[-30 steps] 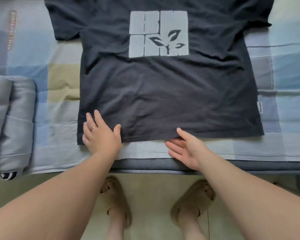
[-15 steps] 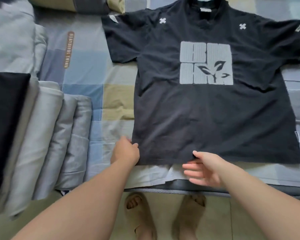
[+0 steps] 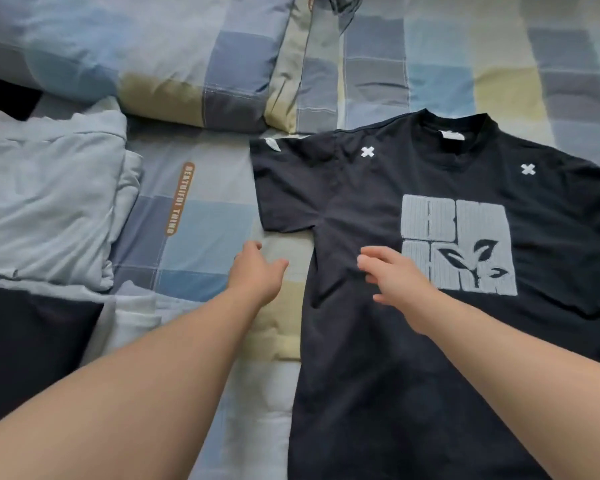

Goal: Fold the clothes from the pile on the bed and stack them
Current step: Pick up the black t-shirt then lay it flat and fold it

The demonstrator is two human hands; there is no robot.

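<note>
Two empty, loosely open grips hovered: left hand [image 3: 257,271] beside the sleeve [image 3: 284,188], right hand [image 3: 399,282] over the chest of the black T-shirt [image 3: 378,393], which lay flat on the bed [image 3: 201,237]. Snatching one layer could bunch it.

The person's bare left forearm [image 3: 135,386] and bare right forearm [image 3: 499,348] are showing uncovered skin all the way from the picture's lower edge up to the wrists, smooth and rounded, looking broadest nearest the camera. The bare left hand [image 3: 257,271] and bare right hand [image 3: 392,275] are showing plain, uncovered backs and short, rounded fingers. Blur is softening the fingertips, so finer detail there is proving unreadable.
</note>
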